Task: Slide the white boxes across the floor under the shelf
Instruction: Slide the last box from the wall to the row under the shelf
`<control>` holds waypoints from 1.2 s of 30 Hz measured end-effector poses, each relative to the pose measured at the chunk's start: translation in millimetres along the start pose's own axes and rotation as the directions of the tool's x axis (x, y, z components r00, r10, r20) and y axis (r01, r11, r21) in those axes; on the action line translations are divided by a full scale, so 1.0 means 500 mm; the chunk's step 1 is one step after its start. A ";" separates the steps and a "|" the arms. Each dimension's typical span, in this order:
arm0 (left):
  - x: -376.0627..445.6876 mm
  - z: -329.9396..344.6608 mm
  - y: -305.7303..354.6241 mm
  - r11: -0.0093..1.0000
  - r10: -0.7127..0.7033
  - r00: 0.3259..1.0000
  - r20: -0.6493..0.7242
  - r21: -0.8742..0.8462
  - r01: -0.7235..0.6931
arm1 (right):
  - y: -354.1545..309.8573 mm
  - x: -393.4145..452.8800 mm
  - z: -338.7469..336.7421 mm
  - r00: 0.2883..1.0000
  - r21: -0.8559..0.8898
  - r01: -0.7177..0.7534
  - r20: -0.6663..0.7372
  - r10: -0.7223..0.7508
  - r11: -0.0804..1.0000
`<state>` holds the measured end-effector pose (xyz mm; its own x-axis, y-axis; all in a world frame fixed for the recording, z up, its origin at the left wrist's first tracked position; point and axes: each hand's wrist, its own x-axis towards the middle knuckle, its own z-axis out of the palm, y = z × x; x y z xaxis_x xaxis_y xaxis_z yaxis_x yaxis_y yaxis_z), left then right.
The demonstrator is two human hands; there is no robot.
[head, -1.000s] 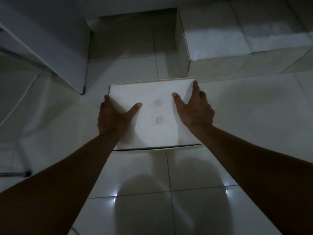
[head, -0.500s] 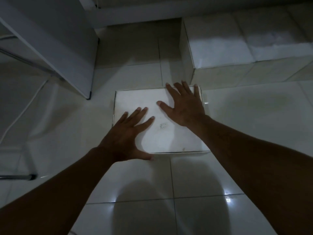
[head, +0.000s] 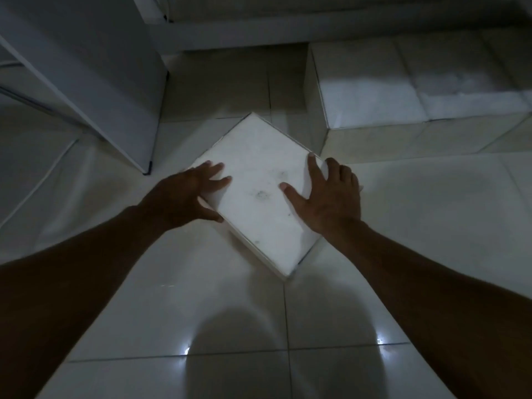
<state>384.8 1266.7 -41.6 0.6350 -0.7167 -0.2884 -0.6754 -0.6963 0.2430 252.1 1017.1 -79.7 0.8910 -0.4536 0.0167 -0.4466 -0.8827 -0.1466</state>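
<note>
A flat white box (head: 259,180) lies on the tiled floor, turned like a diamond with one corner pointing away from me. My left hand (head: 184,194) clasps its left edge, fingers on top and thumb against the near side. My right hand (head: 328,197) presses on the right part of the lid, its fingers curling over the right edge. Beyond, a row of other white boxes (head: 374,93) stands side by side at the upper right. The shelf's white side panel (head: 95,73) rises at the upper left, its foot (head: 148,169) just left of the box.
A thin metal frame and a white cable (head: 43,180) cross the floor at the far left. A low white ledge (head: 244,33) runs along the back. A gap of bare tile (head: 230,90) lies between the panel and the row of boxes.
The box has turned from square-on to a diamond angle. My left hand moved from the lid to the box's left edge. My right hand shifted toward the right edge.
</note>
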 end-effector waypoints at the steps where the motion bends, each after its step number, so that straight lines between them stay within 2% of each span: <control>1: 0.002 0.001 -0.002 0.999 -0.036 0.999 -0.018 -0.012 0.036 | -0.003 -0.002 0.003 1.000 -0.015 -0.019 -0.005 0.019 1.000; 4: -0.020 0.024 0.022 0.985 -0.152 0.979 -0.132 -0.097 0.140 | -0.017 -0.003 0.008 0.998 -0.033 -0.055 -0.034 0.053 0.998; 6: -0.044 0.052 0.068 0.918 -0.325 0.911 -0.252 -0.315 0.241 | -0.021 -0.003 0.013 0.995 -0.019 -0.065 -0.078 0.063 0.998; 7: -0.053 0.066 0.096 0.835 -0.456 0.852 -0.256 -0.454 0.310 | -0.021 -0.004 0.016 0.994 -0.015 -0.067 -0.091 0.065 0.998; 9: -0.057 0.099 0.143 0.604 -0.661 0.736 -0.146 -0.686 0.406 | -0.019 -0.004 0.019 0.994 -0.014 -0.065 -0.089 0.063 0.998; 11: -0.050 0.128 0.175 0.481 -0.706 0.705 -0.067 -0.777 0.407 | -0.018 -0.005 0.015 0.995 -0.020 -0.064 -0.071 0.063 0.998; 15: -0.024 0.130 0.187 0.462 -0.729 0.681 -0.062 -0.779 0.424 | -0.017 -0.021 0.006 0.996 -0.035 -0.079 -0.047 0.078 0.996; 20: 0.015 0.087 0.154 0.592 -0.665 0.734 -0.142 -0.699 0.401 | -0.022 -0.070 0.001 0.988 -0.010 -0.149 -0.032 0.148 0.989; 23: 0.035 0.072 0.151 0.602 -0.634 0.760 -0.143 -0.707 0.370 | -0.014 -0.089 -0.005 0.989 0.007 -0.146 -0.024 0.146 0.989; 25: 0.031 0.070 0.159 0.665 -0.563 0.811 -0.157 -0.669 0.333 | 0.009 -0.103 -0.010 0.997 0.023 -0.039 -0.071 0.041 0.999; 27: 0.009 0.075 0.159 0.812 -0.429 0.875 -0.225 -0.522 0.263 | 0.039 -0.119 -0.006 0.983 0.093 0.171 -0.075 -0.165 0.981; 29: -0.027 0.080 0.153 0.942 -0.206 0.942 -0.264 -0.313 0.119 | 0.063 -0.134 0.003 0.940 0.170 0.340 -0.046 -0.337 0.925; 30: -0.042 0.081 0.149 0.974 -0.088 0.970 -0.227 -0.224 0.036 | 0.071 -0.135 0.006 0.920 0.182 0.389 -0.030 -0.391 0.903; 31: -0.055 0.079 0.145 0.988 0.008 0.986 -0.165 -0.154 -0.034 | 0.076 -0.134 0.011 0.906 0.181 0.418 -0.014 -0.423 0.890; 33: -0.067 0.079 0.139 0.992 0.113 0.993 -0.037 -0.049 -0.115 | 0.081 -0.128 0.016 0.895 0.176 0.440 -0.006 -0.446 0.881; 36: -0.058 0.087 0.135 0.989 0.138 0.990 -0.006 0.059 -0.138 | 0.087 -0.121 0.027 0.894 0.161 0.447 -0.052 -0.445 0.880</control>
<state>304.6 1242.3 -57.4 0.5380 -0.8062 -0.2462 -0.7771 -0.5875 0.2256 180.0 1008.0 -100.5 0.9911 -0.0196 0.1314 0.0183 -0.9595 -0.2811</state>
